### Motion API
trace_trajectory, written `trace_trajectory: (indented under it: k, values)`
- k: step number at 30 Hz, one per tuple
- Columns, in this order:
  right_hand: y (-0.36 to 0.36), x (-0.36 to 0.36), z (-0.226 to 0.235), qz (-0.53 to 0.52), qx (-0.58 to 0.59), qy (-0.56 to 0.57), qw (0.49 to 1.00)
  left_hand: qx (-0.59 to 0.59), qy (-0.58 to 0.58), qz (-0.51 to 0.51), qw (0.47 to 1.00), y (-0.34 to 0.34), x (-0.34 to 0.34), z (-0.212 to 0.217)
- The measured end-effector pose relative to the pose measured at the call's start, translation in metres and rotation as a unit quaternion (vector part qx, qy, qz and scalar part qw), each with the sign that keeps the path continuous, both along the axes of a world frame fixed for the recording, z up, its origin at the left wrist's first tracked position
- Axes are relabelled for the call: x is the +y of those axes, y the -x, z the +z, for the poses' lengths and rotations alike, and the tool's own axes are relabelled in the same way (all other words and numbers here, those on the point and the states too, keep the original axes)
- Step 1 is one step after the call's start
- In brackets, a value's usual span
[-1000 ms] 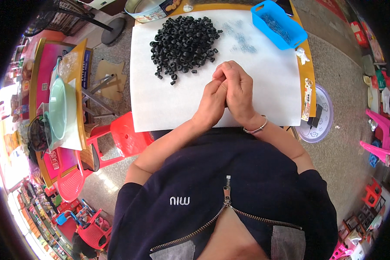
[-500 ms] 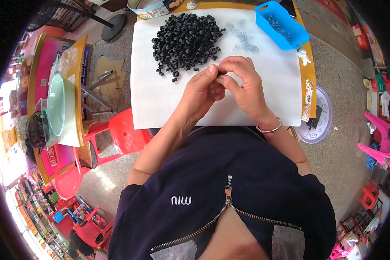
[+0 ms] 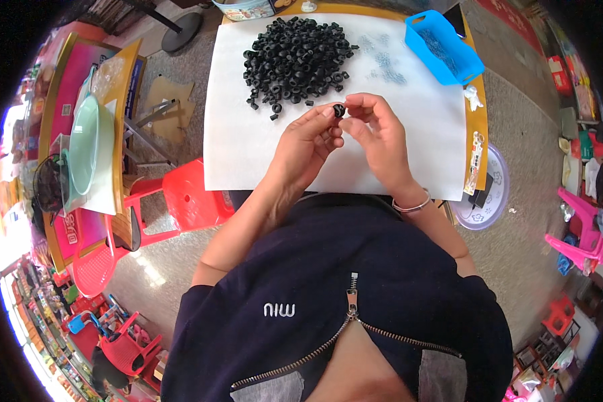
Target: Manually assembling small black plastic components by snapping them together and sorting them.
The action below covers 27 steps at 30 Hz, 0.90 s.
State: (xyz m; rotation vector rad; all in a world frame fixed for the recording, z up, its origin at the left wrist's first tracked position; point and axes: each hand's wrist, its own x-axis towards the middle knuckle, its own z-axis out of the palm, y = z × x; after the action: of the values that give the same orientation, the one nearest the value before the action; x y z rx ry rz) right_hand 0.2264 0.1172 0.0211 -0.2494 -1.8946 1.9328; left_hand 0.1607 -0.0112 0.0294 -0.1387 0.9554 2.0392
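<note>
A small black ring-shaped part is pinched between the fingertips of both hands above a white sheet on the table. My left hand holds it from the left, my right hand from the right, with a thin bracelet on that wrist. A heap of the same black rings lies on the sheet just beyond my hands. Small pale metal pieces are scattered to the right of the heap.
A blue plastic tray sits at the table's far right corner. A red plastic stool stands left of the table, beside a cluttered side table with a green bowl. A round white tray lies on the floor at right.
My hands have moved from resting together low on the sheet up toward the heap and parted slightly, now showing a black ring pinched between the fingertips.
</note>
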Motion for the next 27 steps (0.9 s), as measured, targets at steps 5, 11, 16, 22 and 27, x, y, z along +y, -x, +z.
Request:
trace_trajectory:
  k: [5, 11, 16, 22, 27]
  values:
    - [-0.002, -0.002, -0.004, -0.037, 0.029, -0.168, 0.985, 0.032, 0.014, -0.027, 0.999, -0.004, 0.0, -0.014]
    - [0.007, 0.0, -0.019, -0.063, 0.05, -0.298, 0.951, 0.066, 0.067, -0.005, 0.996, 0.003, 0.008, -0.028]
    - [0.01, 0.002, -0.009, -0.029, 0.024, -0.21, 0.977, 0.069, 0.042, 0.012, 0.997, 0.013, 0.0, -0.032]
    - [0.008, 0.022, -0.019, -0.033, -0.051, -0.176, 0.983, 0.061, 0.008, 0.014, 0.998, 0.022, -0.011, -0.035]
    - [0.014, 0.031, -0.02, -0.047, -0.088, -0.172, 0.98, 0.071, -0.017, 0.003, 0.997, 0.023, -0.014, -0.034]
